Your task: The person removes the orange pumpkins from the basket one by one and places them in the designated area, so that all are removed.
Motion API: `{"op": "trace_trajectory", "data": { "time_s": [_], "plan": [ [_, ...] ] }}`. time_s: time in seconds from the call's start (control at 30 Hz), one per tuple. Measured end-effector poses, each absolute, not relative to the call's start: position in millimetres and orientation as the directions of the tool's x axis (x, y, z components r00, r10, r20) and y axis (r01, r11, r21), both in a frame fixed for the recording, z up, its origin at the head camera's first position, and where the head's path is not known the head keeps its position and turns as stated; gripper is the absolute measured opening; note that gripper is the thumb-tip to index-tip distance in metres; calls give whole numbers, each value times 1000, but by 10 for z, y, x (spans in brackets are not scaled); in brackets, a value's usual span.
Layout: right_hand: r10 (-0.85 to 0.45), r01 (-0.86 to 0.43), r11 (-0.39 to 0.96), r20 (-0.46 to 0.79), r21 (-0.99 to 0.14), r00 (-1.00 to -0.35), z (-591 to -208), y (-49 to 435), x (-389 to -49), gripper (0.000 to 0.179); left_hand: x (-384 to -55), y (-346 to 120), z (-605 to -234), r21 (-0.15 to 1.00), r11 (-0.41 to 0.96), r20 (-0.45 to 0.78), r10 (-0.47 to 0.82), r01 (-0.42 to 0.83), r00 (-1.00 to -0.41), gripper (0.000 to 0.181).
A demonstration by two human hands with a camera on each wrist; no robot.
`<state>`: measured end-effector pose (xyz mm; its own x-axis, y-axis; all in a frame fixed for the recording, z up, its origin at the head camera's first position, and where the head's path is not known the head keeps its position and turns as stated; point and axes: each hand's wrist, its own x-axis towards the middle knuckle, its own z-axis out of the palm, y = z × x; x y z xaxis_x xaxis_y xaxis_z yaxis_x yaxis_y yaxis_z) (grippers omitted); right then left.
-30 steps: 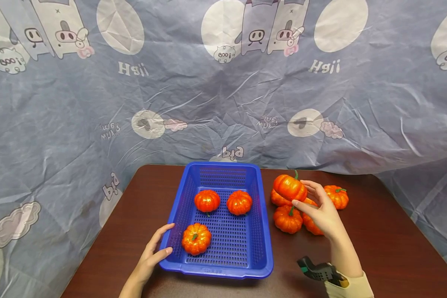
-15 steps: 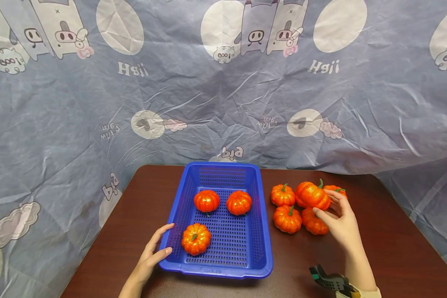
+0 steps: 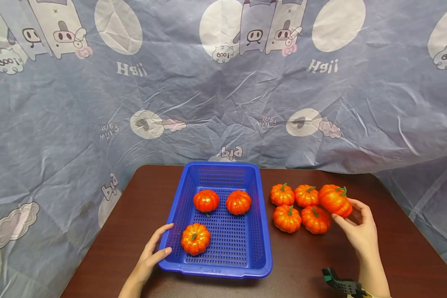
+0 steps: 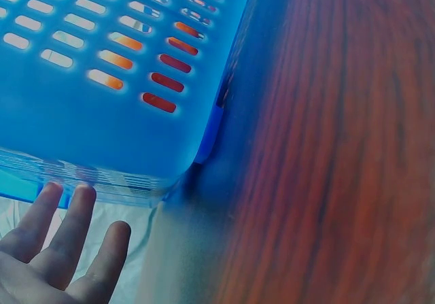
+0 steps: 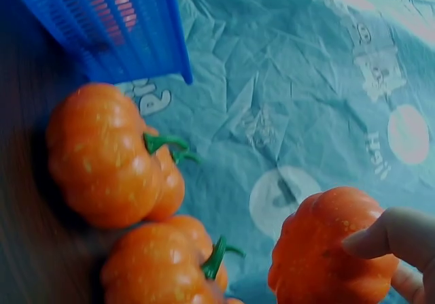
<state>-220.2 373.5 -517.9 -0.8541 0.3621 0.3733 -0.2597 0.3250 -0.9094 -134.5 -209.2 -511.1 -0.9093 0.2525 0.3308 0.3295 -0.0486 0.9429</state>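
My right hand (image 3: 361, 231) pinches a small orange pumpkin (image 3: 334, 203) between thumb and fingers, at the right end of a group of pumpkins. In the right wrist view the thumb presses the side of this held pumpkin (image 5: 326, 249). It mostly hides another pumpkin behind it. Several pumpkins with green stems, such as the near-left one (image 3: 287, 219), stand in two rows beside it. My left hand (image 3: 147, 256) touches the left wall of a blue plastic basket (image 3: 216, 271) with fairly straight fingers. Three pumpkins lie inside, one (image 3: 195, 240) near that hand.
The dark brown wooden table (image 3: 402, 244) carries everything. Behind it hangs a grey-blue patterned cloth (image 3: 208, 95), meeting the back edge. A dark device (image 3: 340, 283) is strapped at my right wrist.
My right hand has carried its pumpkin rightward, from over the left of the group to its right end, and lower. My left hand and the basket have stayed in place.
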Motion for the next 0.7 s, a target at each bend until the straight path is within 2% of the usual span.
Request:
{"op": "trace_trajectory", "data": {
  "time_s": [0.17, 0.27, 0.5, 0.7],
  "plan": [
    [454, -159, 183, 227, -970, -862, -5337, 3913, -2233, 76, -1344, -2090, -5113, 941, -45, 336, 250, 335, -908, 56],
    [481, -93, 172, 166, -981, -861, -5332, 3954, -2202, 79, -1345, -2087, -5111, 939, -41, 339, 249, 340, -907, 55],
    [496, -107, 105, 146, -989, -856, -5345, 4022, -2156, 78, -1346, -2082, -5101, 944, -37, 328, 238, 329, -914, 55],
    [528, -31, 168, 117, -985, -841, -5409, 4079, -2132, 79, -1345, -2083, -5104, 943, -41, 329, 238, 329, -914, 55]
  ]
}}
